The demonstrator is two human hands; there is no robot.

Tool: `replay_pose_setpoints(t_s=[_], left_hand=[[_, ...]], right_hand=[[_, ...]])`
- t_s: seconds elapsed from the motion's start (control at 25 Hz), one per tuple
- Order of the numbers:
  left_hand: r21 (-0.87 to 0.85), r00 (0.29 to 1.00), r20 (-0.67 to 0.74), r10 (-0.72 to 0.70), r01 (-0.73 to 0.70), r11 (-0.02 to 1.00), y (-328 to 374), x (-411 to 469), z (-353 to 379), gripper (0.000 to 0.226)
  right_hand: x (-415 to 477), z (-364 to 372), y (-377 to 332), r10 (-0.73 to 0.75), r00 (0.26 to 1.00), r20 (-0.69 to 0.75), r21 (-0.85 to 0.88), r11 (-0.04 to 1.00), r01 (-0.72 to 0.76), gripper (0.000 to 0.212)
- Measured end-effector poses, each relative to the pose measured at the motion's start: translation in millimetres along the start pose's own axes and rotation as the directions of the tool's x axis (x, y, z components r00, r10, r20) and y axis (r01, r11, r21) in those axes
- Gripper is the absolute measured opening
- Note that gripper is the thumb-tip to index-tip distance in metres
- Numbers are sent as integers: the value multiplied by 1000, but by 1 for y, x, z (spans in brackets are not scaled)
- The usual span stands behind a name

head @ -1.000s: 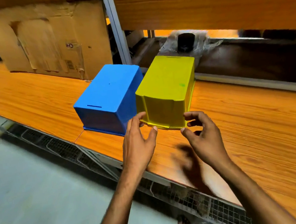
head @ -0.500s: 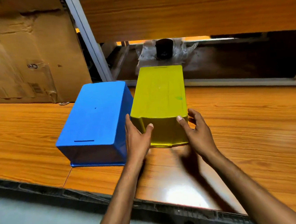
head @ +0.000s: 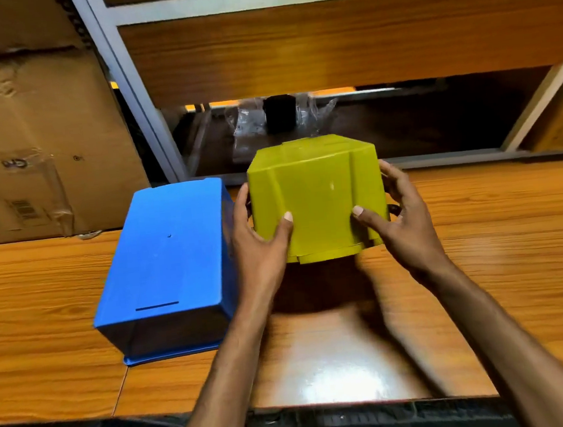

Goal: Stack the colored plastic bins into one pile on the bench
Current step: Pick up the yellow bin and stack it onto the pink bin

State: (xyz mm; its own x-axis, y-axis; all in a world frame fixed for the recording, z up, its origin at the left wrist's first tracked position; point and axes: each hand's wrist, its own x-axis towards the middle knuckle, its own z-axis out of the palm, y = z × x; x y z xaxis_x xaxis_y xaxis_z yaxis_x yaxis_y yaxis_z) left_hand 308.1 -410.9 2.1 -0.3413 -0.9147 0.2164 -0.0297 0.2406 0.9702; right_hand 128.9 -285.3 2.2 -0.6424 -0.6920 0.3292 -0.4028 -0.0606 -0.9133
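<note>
A yellow plastic bin (head: 317,189) is upside down and held above the wooden bench (head: 501,261), its near end raised with a dark shadow under it. My left hand (head: 258,239) grips its left side, thumb across the front wall. My right hand (head: 399,215) grips its right side, thumb on the front wall too. A blue plastic bin (head: 167,258) lies upside down on the bench just left of the yellow one, touched by neither hand.
A large cardboard box (head: 31,134) stands at the back left. A metal upright (head: 130,86) and a wooden shelf board (head: 342,38) rise behind the bins. A black object in clear plastic wrap (head: 281,113) sits in the recess behind.
Both hands have closed on the yellow bin's sides and lifted it off the bench, tipping its near end up. The blue bin has stayed put.
</note>
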Motion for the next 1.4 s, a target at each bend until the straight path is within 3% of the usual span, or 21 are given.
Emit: replay_pose_setpoints(t_s=[0.12, 0.2, 0.32, 0.4, 0.48, 0.64, 0.76, 0.84, 0.96, 1.08, 1.28, 1.4], left_hand=[[-120, 999, -3, 47, -47, 992, 40, 12, 1, 68], [-178, 999, 2, 42, -41, 983, 60, 21, 3, 57], [-270, 999, 45, 27, -14, 963, 89, 29, 8, 51], [-297, 996, 81, 27, -2, 955, 103, 31, 15, 53], [-308, 992, 116, 53, -15, 951, 110, 29, 25, 62], [-242, 975, 161, 150, -109, 964, 87, 14, 41, 84], [11, 963, 214, 163, -169, 985, 58, -1, 51, 56], [110, 972, 148, 184, -201, 973, 46, -4, 55, 34], [175, 963, 39, 267, -270, 947, 40, -1, 61, 28], [143, 955, 7, 297, -294, 945, 46, 2, 64, 26], [30, 984, -6, 180, -180, 983, 39, 16, 60, 23], [-28, 992, -105, 76, -79, 996, 34, 24, 57, 30]], right_hand=[[10, -24, -36, -79, 997, -23, 114, 990, 81, 65], [13, -43, -60, -119, 993, 8, 159, 980, 117, 71], [22, -70, -75, -193, 976, 103, 42, 981, 189, 87], [32, -79, -71, -222, 975, 33, -40, 974, 223, 92], [38, -82, -68, -234, 966, -111, 27, 971, 238, 81], [40, -90, -73, -127, 930, -344, 195, 959, 203, 75], [42, -102, -65, 61, 899, -434, 316, 945, 88, 70], [42, -111, -58, 204, 867, -455, 426, 905, 11, 58], [43, -119, -51, 307, 864, -399, 551, 833, -41, 40], [40, -122, -39, 353, 883, -309, 604, 790, -105, 40], [-8, -110, -3, 407, 901, -152, 412, 855, -317, 51], [-32, -99, 6, 376, 924, -65, 378, 867, -326, 52]])
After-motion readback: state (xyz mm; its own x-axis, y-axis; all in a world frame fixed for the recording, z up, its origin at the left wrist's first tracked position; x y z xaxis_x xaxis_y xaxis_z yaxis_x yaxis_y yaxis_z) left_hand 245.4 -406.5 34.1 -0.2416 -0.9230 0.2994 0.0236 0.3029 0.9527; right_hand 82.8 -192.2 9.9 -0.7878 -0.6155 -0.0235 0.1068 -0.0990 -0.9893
